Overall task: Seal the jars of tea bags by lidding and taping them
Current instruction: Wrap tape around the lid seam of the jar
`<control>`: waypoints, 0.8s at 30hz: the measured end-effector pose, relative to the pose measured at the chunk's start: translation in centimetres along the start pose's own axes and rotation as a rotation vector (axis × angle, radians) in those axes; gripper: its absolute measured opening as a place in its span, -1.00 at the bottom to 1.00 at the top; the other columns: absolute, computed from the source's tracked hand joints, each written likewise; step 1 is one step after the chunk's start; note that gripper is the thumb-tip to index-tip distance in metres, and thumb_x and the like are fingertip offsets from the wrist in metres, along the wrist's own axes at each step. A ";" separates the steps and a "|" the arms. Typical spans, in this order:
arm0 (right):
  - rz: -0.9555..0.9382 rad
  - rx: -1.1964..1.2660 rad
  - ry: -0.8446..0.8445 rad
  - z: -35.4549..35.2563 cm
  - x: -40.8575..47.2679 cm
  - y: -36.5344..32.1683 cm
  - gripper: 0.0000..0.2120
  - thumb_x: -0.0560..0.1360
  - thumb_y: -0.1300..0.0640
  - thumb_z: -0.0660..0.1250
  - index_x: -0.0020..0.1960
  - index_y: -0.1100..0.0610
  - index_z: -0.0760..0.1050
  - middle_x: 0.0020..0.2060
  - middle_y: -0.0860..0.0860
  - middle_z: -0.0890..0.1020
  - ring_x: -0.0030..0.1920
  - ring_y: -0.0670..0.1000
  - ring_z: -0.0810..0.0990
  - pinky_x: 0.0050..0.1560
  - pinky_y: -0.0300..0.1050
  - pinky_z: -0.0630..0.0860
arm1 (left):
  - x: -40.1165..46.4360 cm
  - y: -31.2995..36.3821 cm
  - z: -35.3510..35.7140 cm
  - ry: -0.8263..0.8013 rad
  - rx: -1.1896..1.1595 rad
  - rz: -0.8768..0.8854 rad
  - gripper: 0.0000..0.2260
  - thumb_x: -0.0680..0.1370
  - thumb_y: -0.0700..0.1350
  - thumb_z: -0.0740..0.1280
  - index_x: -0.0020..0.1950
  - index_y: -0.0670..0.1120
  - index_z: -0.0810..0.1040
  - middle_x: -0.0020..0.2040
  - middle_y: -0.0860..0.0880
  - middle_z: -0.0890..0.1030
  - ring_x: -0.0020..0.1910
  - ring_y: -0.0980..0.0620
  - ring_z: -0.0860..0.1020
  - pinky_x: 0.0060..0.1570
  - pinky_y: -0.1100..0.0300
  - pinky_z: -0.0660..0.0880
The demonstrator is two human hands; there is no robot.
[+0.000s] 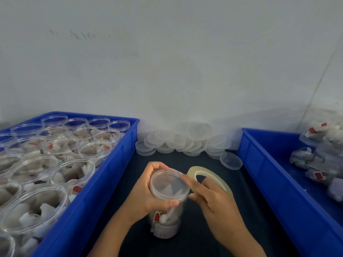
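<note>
We judge this the taping step: our left hand (146, 191) wraps the lidded jar (168, 201) standing on the table (204, 229) between the blue bins, while our right hand (213, 199) grips the tape roll (209, 179), forefinger pressing at the lid (169, 184) rim. Next we should turn the jar, keeping tape on the seam.

— What does the person wear on the arms?
— Nothing; both forearms are bare, no sleeves showing.
— And the hands?
— The left hand (146, 193) and right hand (213, 199) are bare: no gloves, rings, watch visible. Fingernails are short.
</note>
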State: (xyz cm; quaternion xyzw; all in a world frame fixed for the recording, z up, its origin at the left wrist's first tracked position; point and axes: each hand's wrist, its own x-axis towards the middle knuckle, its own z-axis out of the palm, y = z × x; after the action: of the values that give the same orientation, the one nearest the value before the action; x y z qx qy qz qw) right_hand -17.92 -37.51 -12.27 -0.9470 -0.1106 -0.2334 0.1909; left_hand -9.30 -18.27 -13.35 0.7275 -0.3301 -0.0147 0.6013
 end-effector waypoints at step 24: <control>0.082 0.175 0.092 1.8 -0.5 -0.8 -0.40 0.64 0.19 0.14 0.44 -0.39 0.03 -0.11 -0.16 0.40 -0.12 -0.15 0.44 -0.12 -0.29 0.43 | 0.4 2.5 2.3 0.146 0.608 -0.122 0.09 0.10 0.55 0.23 0.54 0.12 0.10 0.44 0.22 0.23 0.35 0.22 0.30 0.26 0.20 0.34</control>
State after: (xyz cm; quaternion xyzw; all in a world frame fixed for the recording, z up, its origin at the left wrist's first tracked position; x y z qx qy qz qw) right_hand -17.85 -36.09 -13.72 -0.9187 -0.0829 -0.2580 0.2872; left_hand -11.11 -20.63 -11.58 0.8915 -0.2310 0.1007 0.3766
